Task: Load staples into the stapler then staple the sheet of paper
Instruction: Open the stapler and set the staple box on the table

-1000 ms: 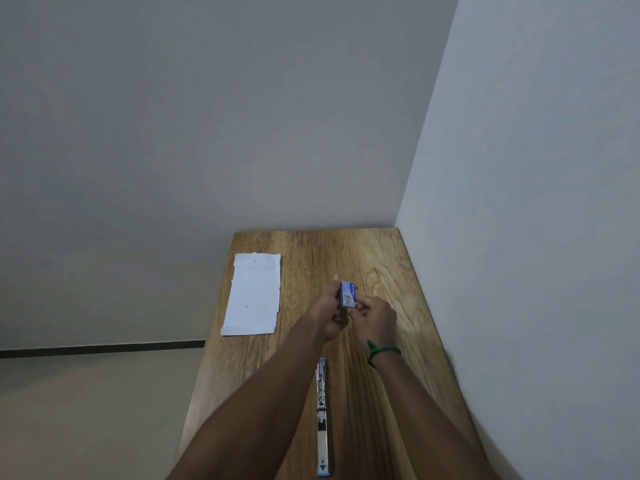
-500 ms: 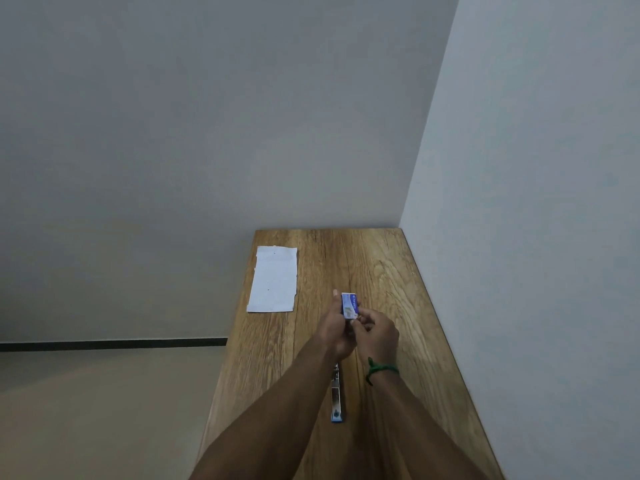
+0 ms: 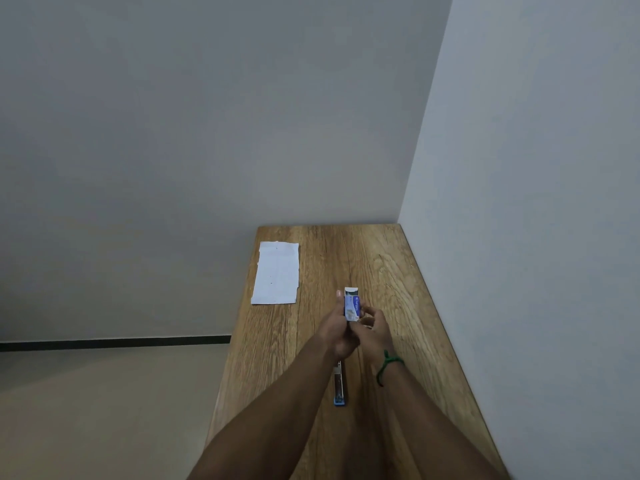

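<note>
A small blue and white staple box (image 3: 352, 305) is held upright above the wooden table (image 3: 388, 271), its top flap open. My left hand (image 3: 337, 332) grips the box from the left. My right hand (image 3: 375, 329), with a green band at the wrist, pinches its lower right side. The blue stapler (image 3: 339, 384) lies opened out flat on the table under my wrists, partly hidden by my left hand. A white sheet of paper (image 3: 276, 273) lies flat near the table's far left edge.
A grey wall runs along the table's right side and another behind its far end. The table's left edge drops to a beige floor (image 3: 104, 410) with a dark skirting line.
The box's top flap now stands open, where it was closed before. Both hands stay together on the box. The view has shifted, so table and paper sit further right in frame.
</note>
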